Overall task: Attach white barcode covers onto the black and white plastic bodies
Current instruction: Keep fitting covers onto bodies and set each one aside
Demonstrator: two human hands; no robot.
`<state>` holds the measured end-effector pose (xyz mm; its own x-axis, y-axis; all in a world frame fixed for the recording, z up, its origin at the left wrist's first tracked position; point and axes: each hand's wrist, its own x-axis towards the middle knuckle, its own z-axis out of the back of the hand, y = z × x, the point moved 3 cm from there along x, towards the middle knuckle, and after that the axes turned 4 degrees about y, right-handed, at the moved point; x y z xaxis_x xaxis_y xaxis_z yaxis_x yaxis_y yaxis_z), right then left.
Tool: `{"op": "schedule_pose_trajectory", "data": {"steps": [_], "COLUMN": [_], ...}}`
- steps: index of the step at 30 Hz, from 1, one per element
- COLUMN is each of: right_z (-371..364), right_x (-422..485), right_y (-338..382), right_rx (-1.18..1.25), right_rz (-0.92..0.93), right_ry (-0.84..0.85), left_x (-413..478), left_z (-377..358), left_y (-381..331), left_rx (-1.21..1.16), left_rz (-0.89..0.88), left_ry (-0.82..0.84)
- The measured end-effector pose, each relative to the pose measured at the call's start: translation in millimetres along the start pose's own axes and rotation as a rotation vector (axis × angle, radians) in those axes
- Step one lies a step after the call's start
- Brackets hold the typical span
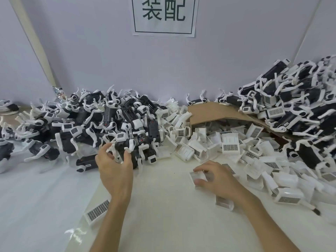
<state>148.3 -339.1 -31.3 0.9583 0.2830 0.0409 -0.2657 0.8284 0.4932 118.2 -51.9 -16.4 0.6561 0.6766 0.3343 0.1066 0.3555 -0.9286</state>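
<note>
The white barcode cover is pinched betw. thumb and curled fingers of the right hand, low over the table, approx. centre-right. It is blurred, so its long axis and which face is up can't be told. The body to be fitted lies to the left of and beyond the cover, at the near edge of the left pile of bodies. It is gripped by the left hand, thumb on its left side, fingers curled round its right. Its long axis appears to run near-to-far, with the white head block at the far, upper end, dark face turned toward the camera; the rest is hidden by the hand. The left hand is thus on the body, the right well apart, so the two must be brought together at centre. Beyond the right hand, loose covers are spilled from a cardboard box; a further heap of bodies is stacked at right.
</note>
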Motion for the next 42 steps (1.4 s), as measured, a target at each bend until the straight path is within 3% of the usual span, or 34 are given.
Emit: {"op": "schedule_pose_trajectory", "data": {"steps": [9,16,23,29,32,34,39,42], "right_z": [0,1,7,3,6,7,8,6], "right_x": [-5,-9,-12,-12,-11,-9,-9,-8], "right_y": [14,24,27,28,28,29,27,26], "right_rx": [0.325,0.301,0.424,0.48,0.503,0.576,0.968,0.794], "right_rz": [0.036,0.14,0.131,0.092,0.091,0.074,-0.007,-0.022], "right_ry": [-0.025,-0.113,-0.168,-0.169,-0.204,-0.19,-0.127,-0.17], "left_x": [2,3,7,5,2,-2,-16,-23], "left_z": [-3,-11,-14,-10,-17,-21,-29,-33], "left_y": [13,16,18,7,-4,-10,-17,-14], "left_rx": [0.027,-0.098,0.187,-0.282,-0.847,-1.103,-1.295,-1.304], "left_rz": [0.108,0.068,0.014,0.126,0.379,0.492,0.553,0.667], "left_ry": [0.085,0.18,0.217,0.184,0.388,0.54,0.669,0.672]}}
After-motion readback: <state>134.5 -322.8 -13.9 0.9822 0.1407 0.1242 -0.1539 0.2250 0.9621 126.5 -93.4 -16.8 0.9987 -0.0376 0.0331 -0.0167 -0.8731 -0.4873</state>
